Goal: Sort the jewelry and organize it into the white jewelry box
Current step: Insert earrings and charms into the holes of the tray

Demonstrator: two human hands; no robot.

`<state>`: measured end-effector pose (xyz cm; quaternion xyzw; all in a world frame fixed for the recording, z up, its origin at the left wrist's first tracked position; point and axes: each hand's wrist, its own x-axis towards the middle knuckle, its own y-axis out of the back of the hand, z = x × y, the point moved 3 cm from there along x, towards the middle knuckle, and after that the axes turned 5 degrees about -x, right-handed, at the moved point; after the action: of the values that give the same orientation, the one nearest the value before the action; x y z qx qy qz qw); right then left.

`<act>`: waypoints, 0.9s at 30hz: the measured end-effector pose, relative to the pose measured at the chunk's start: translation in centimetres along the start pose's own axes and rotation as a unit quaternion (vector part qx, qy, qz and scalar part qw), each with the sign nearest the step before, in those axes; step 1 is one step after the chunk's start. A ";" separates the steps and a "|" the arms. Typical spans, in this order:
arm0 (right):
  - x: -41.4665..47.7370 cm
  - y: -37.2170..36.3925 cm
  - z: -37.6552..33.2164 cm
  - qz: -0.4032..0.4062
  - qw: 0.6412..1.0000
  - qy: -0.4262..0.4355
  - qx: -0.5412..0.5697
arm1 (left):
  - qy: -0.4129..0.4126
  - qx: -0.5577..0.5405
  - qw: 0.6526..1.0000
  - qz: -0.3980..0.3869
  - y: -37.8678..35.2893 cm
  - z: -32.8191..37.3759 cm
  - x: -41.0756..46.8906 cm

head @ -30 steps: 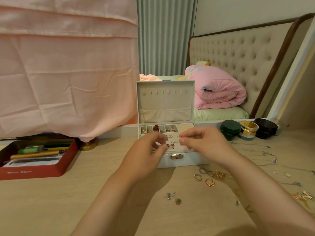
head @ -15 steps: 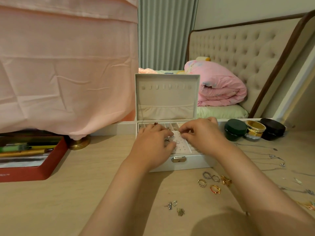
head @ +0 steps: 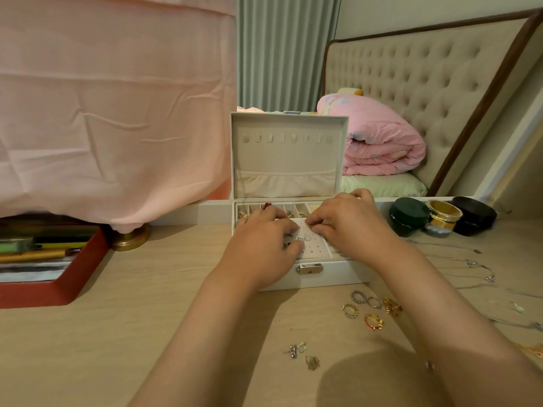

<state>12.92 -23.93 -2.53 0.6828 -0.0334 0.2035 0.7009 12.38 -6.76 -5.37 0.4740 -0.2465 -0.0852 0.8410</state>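
Box (head: 338, 276) white, lid upright, beige lining, hook row and pocket in lid; set mid-surface (head: 147, 318), pale wood. Both hands laid over its perforated panel (head: 316, 245): left hand (head: 264, 245) fingers curled, right hand (head: 352, 224) fingertips bunched; whether anything is gripped cannot be told. Rings (head: 370, 308) and chains (head: 470, 262) scattered right of box. Red tray (head: 73, 277) at left. Bed (head: 382, 185) behind.

Anything pinched by the right hand (head: 352, 227) is too small to tell; beside it, the left hand (head: 261, 251) hides part of the white jewelry box (head: 338, 276).
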 end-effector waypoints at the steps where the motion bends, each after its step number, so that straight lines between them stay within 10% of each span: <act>1: -0.1 0.0 -0.1 -0.005 1.000 0.005 -0.013 | 0.000 -0.002 1.000 0.001 0.0 0.0 0.0; 16: -3.5 3.0 -0.9 0.013 0.997 0.005 0.081 | -0.051 -0.012 0.996 0.066 2.6 1.3 -1.9; 27: -9.4 3.4 -6.5 -0.234 0.957 0.066 0.155 | -0.003 -0.037 0.996 -0.086 3.6 1.5 -8.3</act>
<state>1.68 -19.91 -2.82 0.7566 0.2059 0.0809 0.6153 4.17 -2.86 -4.46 0.4617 -0.2036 -0.1678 0.8469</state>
